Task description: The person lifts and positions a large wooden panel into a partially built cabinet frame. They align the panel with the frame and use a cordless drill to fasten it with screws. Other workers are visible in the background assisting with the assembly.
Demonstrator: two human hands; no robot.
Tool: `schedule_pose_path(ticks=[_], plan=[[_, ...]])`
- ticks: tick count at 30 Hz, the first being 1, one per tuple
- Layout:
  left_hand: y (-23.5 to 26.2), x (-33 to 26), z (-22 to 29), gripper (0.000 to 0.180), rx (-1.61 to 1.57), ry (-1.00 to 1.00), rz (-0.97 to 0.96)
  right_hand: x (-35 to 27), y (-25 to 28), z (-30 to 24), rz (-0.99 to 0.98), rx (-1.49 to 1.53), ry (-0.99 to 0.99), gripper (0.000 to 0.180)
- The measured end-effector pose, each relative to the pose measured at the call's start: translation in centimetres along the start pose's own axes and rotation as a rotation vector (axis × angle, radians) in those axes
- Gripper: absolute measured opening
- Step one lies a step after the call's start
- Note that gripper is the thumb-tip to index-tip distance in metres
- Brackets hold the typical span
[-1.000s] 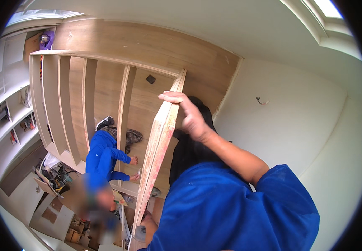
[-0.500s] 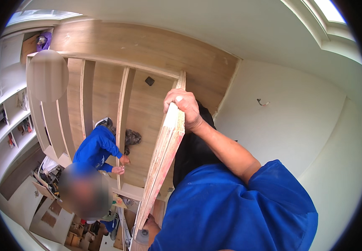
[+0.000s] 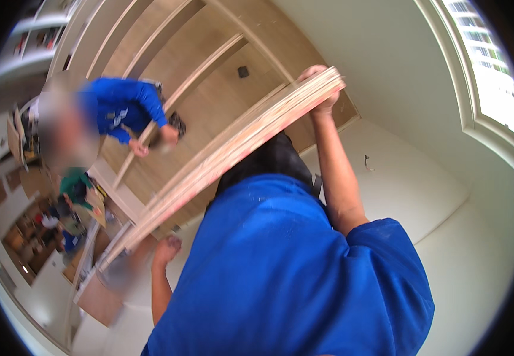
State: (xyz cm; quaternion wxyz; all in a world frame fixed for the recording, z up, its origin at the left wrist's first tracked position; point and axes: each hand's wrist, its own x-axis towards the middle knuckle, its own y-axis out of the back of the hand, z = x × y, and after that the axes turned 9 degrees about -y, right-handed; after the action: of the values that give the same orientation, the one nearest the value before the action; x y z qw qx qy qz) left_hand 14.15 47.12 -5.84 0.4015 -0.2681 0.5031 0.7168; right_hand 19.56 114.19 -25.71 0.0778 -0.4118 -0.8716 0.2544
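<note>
I hold a long, light plywood panel (image 3: 227,154) edge-on; it slants from lower left to upper right across the view. My right hand (image 3: 322,89) grips its far upper end, with the arm stretched out from my blue sleeve. My left hand (image 3: 166,248) is closed against the panel's underside near its lower end. Beyond the panel lies a large wooden shelf unit (image 3: 209,83) with long dividers. A co-worker in a blue shirt (image 3: 120,107) leans over it, both hands on one divider.
White wall shelves (image 3: 25,53) with small items stand at the far left. Boxes, tools and clutter (image 3: 61,225) lie at the lower left. A window (image 3: 494,71) is at the upper right, and a pale flat surface (image 3: 423,190) with a small hook-like object (image 3: 366,161) at the right.
The view has swung and the panel now slants more steeply across it. My right hand stays on its far end. My left hand has come into view by the lower end.
</note>
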Motion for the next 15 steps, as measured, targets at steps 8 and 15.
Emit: schedule_pose_path(ticks=[8,15], plan=[[5.2,-0.3,28.1,0.055,0.258,-0.92,0.734,2.3,2.7,-0.8,-0.075,0.171,-0.098,0.053],[2.7,7.1,23.9,0.077,0.52,-0.79,0.423,4.9,5.9,2.0,0.152,0.195,-0.076,0.067]])
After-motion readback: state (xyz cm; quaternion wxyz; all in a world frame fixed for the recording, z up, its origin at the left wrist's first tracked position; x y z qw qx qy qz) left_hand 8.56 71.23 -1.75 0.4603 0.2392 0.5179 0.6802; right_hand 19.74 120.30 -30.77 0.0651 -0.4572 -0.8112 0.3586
